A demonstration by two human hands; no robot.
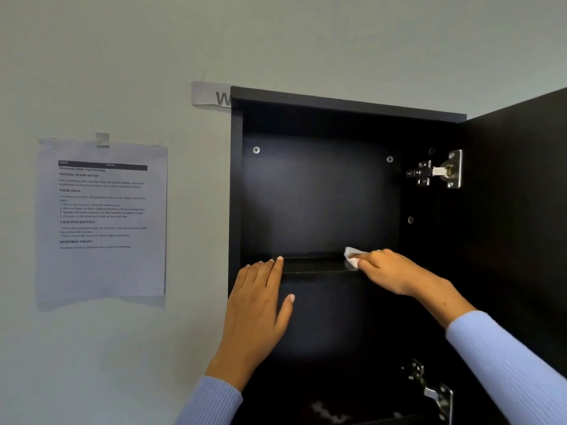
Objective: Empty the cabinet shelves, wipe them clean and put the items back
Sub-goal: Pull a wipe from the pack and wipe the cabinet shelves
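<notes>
- Sleeves, pale blue ribbed knit, one on each forearm; both arms reach up into the cabinet (236,179) from below.
- Left hand (257,302): fingers straight and together, laid flat against the front edge of the shelf (316,266) at the cabinet's left side; thumb spread out to the right; holds nothing.
- Right hand (388,273): fingers curled over a white wipe (351,256), pressing it onto the shelf top toward the cabinet's right side.
- Wipe: small, crumpled, only its left part showing past the fingertips.
- Cabinet: dark brown, wall-mounted, door (521,210) swung open to the right. Upper compartment holds only the wipe and the hand on it; two screw heads show on its back panel. Lower compartment is dark, contents cannot be made out.
- Upper hinge (438,171): bright metal, on the cabinet's inner right wall; a lower hinge (432,391) sits below it, blurred.
- Printed sheet (101,219): taped to the wall well left of the cabinet; text too blurred to read fully.
- Paper label (210,93): on the wall, partly hidden behind the cabinet's top left corner.
</notes>
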